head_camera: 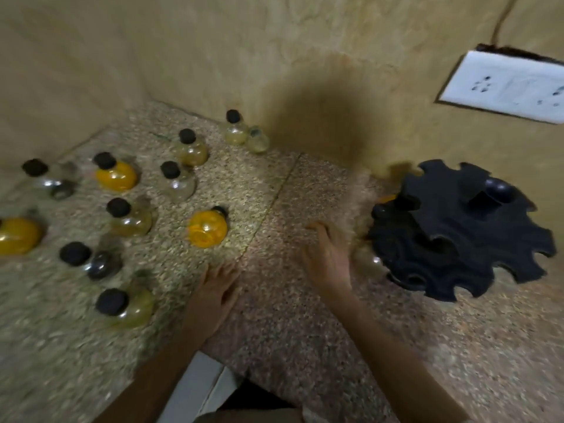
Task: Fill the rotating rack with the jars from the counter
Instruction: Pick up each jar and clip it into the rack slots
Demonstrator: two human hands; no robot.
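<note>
Several small round glass jars with black caps stand on the speckled counter (274,315) at the left. A yellow-filled jar (208,229) is the nearest to my hands; another yellow jar (116,176) stands farther back. The black rotating rack (457,230) with notched tiers stands at the right, and a jar (370,261) sits in its lower tier. My left hand (218,288) lies flat on the counter, fingers apart, below the yellow jar. My right hand (328,254) hovers open just left of the rack, holding nothing. The view is blurred.
The beige wall (274,56) runs behind the counter and forms a corner at the back left. A white socket plate (503,87) hangs on the wall above the rack. The counter's front edge (229,366) lies between my forearms.
</note>
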